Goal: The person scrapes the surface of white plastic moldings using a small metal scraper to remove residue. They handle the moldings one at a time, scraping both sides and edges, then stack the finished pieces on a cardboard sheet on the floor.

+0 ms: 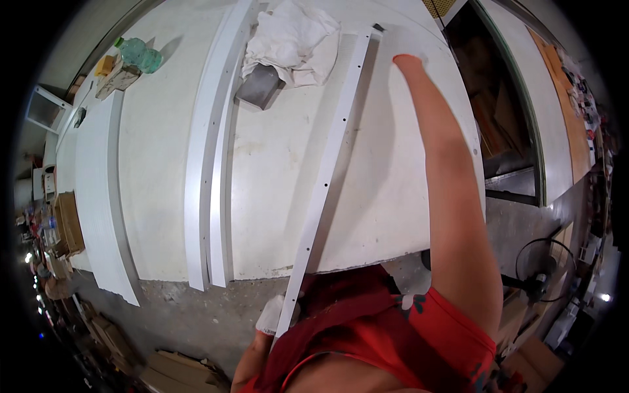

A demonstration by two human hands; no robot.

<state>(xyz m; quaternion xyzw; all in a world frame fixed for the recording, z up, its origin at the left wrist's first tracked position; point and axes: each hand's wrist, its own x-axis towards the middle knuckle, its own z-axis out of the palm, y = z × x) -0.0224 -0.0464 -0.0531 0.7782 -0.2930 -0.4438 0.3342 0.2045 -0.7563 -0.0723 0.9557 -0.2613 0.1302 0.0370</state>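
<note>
A long white strip (334, 154) with a row of dark holes slants from near my body to the far side of the white table (275, 196). My left hand (269, 316), in a white glove, is closed around its near end, just past the table edge. My right arm reaches far across the table. The gloved right hand (401, 48), beyond an orange cuff, blends into the white surface near the strip's far end, so its fingers cannot be made out. A small dark piece (378, 27) sits at that far end; whether the hand touches it is unclear.
Left of the strip lie two more white strips (204, 170) and a wide white panel (98, 190). A white cloth (295, 39), a grey block (261, 86) and a green bottle (141, 56) rest farther back. A fan (537, 280) stands at right.
</note>
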